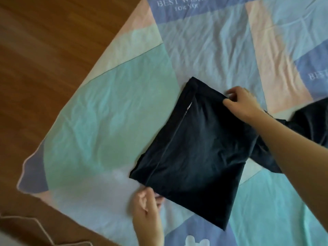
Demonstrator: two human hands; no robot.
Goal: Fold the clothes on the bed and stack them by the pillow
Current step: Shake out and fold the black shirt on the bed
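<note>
Right hand (241, 103) pinches the dark garment's (195, 148) far corner, left hand (147, 201) its near edge; soft, limp, best held by corners.

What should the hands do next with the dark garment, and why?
Probably fold over the part still trailing to the right. The dark garment lies partly folded; the right hand pinches its far corner, the left hand is at its near edge.
</note>
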